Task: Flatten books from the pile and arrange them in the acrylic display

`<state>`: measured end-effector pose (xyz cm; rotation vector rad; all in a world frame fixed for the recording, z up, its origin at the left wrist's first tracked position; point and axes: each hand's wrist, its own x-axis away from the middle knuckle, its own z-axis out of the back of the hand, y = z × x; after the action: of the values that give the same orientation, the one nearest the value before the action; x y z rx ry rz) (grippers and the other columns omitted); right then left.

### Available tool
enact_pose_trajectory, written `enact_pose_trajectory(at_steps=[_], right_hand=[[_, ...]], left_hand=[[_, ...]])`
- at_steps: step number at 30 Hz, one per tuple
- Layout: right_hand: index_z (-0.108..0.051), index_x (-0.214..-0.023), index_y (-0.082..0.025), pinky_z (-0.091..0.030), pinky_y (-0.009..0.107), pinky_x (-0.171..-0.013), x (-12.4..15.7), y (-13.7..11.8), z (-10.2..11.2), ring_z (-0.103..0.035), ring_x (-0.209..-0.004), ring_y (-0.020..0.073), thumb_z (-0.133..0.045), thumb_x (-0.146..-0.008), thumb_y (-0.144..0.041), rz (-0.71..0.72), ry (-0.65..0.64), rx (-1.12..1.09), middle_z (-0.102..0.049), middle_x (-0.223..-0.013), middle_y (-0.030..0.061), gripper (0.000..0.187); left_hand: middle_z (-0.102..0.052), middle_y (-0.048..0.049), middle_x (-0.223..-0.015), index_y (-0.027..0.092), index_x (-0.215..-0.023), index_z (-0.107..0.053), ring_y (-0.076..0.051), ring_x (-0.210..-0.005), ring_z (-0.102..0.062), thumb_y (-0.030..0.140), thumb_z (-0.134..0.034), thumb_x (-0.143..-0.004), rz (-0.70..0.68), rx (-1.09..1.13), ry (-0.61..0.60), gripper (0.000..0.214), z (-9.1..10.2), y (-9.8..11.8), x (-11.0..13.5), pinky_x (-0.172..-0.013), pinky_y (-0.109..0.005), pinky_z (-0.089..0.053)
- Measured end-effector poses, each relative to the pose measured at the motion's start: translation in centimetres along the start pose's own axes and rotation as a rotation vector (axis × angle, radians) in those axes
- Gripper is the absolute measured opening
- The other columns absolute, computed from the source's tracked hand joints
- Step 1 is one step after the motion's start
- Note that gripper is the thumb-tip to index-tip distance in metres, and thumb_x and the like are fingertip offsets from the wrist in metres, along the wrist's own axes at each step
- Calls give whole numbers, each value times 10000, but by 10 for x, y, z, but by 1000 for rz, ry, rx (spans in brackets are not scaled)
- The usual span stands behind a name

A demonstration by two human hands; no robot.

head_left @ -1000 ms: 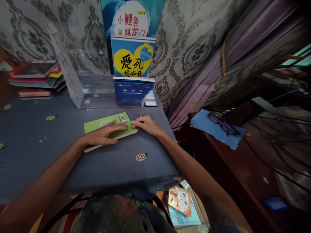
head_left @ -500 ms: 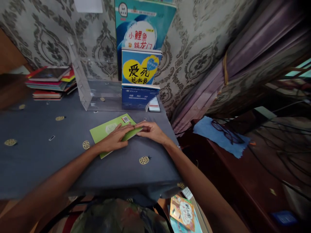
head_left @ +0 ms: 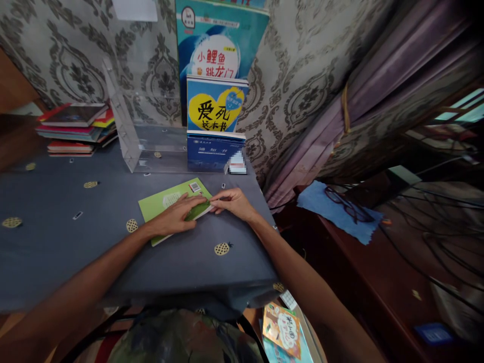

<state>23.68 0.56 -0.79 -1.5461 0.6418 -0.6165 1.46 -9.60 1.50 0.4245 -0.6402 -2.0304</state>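
A green book (head_left: 157,204) with a barcode on its cover lies at a slant on the dark grey tablecloth. My left hand (head_left: 179,214) rests flat on its cover, fingers stretched toward the right edge. At the book's right corner, my right hand (head_left: 232,202) pinches the edge between thumb and fingers. Behind the book stands a clear acrylic rack (head_left: 130,146). Its right side holds a dark blue booklet (head_left: 207,154), a blue book with a yellow heart (head_left: 215,108) and a tall teal book (head_left: 223,35).
Several stacked books (head_left: 71,126) lie at the back left. To the right, a blue cloth (head_left: 328,206) with eyeglasses (head_left: 350,204) is on a dark red cabinet beside tangled cables. Below the table's front edge, an orange book (head_left: 282,330) lies on other books.
My right hand's fingers have closed more tightly at the book's right corner, which now sits lower and flatter. The left hand stays on the cover. The view has shifted slightly.
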Motion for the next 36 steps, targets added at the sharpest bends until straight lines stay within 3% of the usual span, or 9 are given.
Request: enact_pose_trajectory(at_steps=[6,11,14,17,19,21,24,31,36], right_hand=[[-779,-838,-152,-601,243,-553,-1,-5,4,-726,-570,153,-892,-635,-509,16,50,52,-743,-622,30,426],[-770,-843,-168,-560,258,-522,-4,-1,28,-668,-507,145,-851,-659,-551,97,234,187,-697,-561,2,433],[-774,-842,-192,-501,276,-490,1,3,35,-606,-459,146,-773,-752,-573,147,375,399,-684,-566,2,392],[-788,-883,-219,-535,349,-645,13,0,22,-672,-647,207,-673,-892,-524,292,402,739,-761,-789,62,326],[-786,-930,-222,-538,408,-815,21,-4,3,-692,-861,257,-657,-927,-498,436,251,939,-774,-931,88,305],[-766,-1028,-221,-514,444,-938,29,-8,-19,-668,-1026,273,-676,-927,-488,560,-33,1052,-762,-1078,94,300],[-710,-1158,-189,-504,447,-999,36,-13,-48,-621,-1159,278,-678,-936,-442,667,-327,1146,-715,-1223,122,338],[-650,-1146,-146,-523,392,-862,29,-42,-87,-661,-1058,270,-600,-988,-194,593,-574,1508,-725,-1119,138,173],[-608,-1133,-95,-503,368,-790,18,-64,-105,-691,-949,238,-462,-1016,-74,532,-733,1705,-736,-993,142,189]], left_hand=[[-538,-108,-1510,213,-1468,-483,-294,-1400,-478,445,-445,-993,18,12,78,529,12,-12,5,-1182,-489,-368],[-527,-112,-1521,208,-1386,-583,-284,-1419,-464,416,-416,-992,110,-92,141,476,24,-42,13,-1185,-498,-361],[-509,-103,-1540,206,-1412,-561,-274,-1437,-442,389,-423,-983,121,-111,130,486,23,-49,15,-1193,-499,-351],[-525,-111,-1525,183,-1407,-562,-266,-1431,-445,365,-421,-984,126,-142,152,482,20,-48,13,-1198,-497,-338],[-541,-117,-1508,168,-1393,-572,-259,-1416,-460,353,-425,-984,116,-155,170,472,18,-48,12,-1198,-489,-336],[-556,-120,-1491,157,-1378,-582,-250,-1402,-473,340,-425,-985,104,-163,181,461,17,-49,11,-1196,-475,-337],[-577,-112,-1468,161,-1363,-593,-242,-1386,-488,319,-417,-987,87,-179,196,444,17,-49,11,-1192,-466,-341],[-608,-148,-1415,117,-1331,-616,-255,-1326,-538,273,-418,-980,46,-205,235,432,15,-49,9,-1154,-458,-380],[-625,-125,-1391,151,-1324,-620,-243,-1308,-551,253,-435,-978,27,-217,256,406,13,-51,9,-1142,-452,-391]])
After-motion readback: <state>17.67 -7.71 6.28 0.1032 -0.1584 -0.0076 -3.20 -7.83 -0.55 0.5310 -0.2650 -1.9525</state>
